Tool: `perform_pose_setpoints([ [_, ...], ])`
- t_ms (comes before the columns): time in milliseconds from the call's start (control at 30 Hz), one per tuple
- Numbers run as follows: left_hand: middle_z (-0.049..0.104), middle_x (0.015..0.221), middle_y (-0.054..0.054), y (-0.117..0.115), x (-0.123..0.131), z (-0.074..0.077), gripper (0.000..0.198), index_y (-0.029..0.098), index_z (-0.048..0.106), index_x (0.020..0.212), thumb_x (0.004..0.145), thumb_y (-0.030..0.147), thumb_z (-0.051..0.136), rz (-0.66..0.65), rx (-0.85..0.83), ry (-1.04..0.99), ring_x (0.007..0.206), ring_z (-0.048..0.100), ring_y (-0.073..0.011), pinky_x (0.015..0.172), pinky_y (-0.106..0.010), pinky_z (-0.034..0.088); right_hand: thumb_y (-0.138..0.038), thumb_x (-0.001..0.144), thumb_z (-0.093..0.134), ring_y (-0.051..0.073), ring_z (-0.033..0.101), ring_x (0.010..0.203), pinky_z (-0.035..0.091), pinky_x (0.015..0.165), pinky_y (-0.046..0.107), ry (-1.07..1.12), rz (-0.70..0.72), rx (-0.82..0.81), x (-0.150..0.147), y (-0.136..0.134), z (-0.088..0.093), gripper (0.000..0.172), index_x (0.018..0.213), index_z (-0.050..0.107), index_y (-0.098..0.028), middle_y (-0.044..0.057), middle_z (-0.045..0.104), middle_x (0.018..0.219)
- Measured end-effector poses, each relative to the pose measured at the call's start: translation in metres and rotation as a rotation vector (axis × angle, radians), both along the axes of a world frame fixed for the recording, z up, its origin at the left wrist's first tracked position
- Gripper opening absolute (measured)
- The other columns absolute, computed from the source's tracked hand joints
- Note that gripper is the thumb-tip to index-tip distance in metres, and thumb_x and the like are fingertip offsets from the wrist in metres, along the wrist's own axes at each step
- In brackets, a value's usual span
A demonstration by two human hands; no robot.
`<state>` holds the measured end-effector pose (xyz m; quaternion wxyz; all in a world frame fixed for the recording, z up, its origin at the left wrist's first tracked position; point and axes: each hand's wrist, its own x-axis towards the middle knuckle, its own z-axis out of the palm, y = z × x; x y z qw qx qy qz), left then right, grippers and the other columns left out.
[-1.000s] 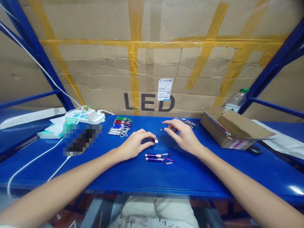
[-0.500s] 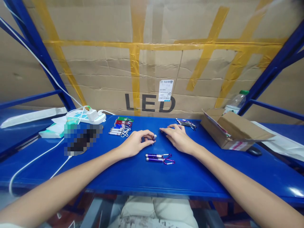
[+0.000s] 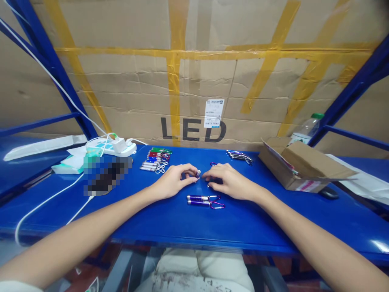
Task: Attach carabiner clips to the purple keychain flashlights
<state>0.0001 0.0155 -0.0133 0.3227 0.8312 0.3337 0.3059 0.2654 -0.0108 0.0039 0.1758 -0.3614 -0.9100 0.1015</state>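
Note:
My left hand (image 3: 176,178) pinches a small purple piece with a silver end (image 3: 198,174) between thumb and fingertips; most of it is hidden. Close on its right, my right hand (image 3: 229,180) has curled fingers. Part of a purple carabiner clip (image 3: 213,164) sticks out past its knuckles, and a silver bit shows by the thumb; the rest is covered. In front of both hands lie two purple penlights (image 3: 198,201) with carabiner clips. A row of green, red, blue and silver penlights (image 3: 154,159) lies beyond my left hand.
More dark and blue penlights (image 3: 239,156) lie at the back right. Beside them stand an open cardboard box (image 3: 304,164), a black mouse (image 3: 329,193) and a plastic bottle (image 3: 308,127). At left are a white power strip (image 3: 124,151) and cables. A large carton (image 3: 136,97) walls the back.
My right hand has turned and its fingers have curled in toward the left hand. A purple carabiner clip now shows behind them. My left hand keeps its pinch.

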Motion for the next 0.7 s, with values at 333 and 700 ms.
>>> perform_pose_setpoints([
  [333,0.077,0.106,-0.002,0.0002,-0.0005,-0.0007,0.019,0.021,0.071,0.113,0.097,0.033,0.070,-0.018,-0.025,0.005,0.091,0.069,-0.0179,0.079,-0.030,0.050,-0.014,0.100,0.063,0.021,0.070,0.095,0.052,0.088,0.033,0.071,0.068,-0.108,0.0000,-0.0003,0.0005,0.025,0.122,0.073,-0.020,0.007,0.075,0.104],
  [700,0.076,0.106,-0.002,0.0006,-0.0010,-0.0017,0.020,0.022,0.070,0.114,0.098,0.034,0.070,-0.026,-0.011,0.040,0.086,0.066,-0.0165,0.074,-0.028,0.049,-0.008,0.092,0.063,0.018,0.068,0.083,0.050,0.082,0.030,0.179,-0.019,-0.131,0.0005,0.0064,-0.0079,0.027,0.114,0.072,-0.019,0.001,0.073,0.088],
])
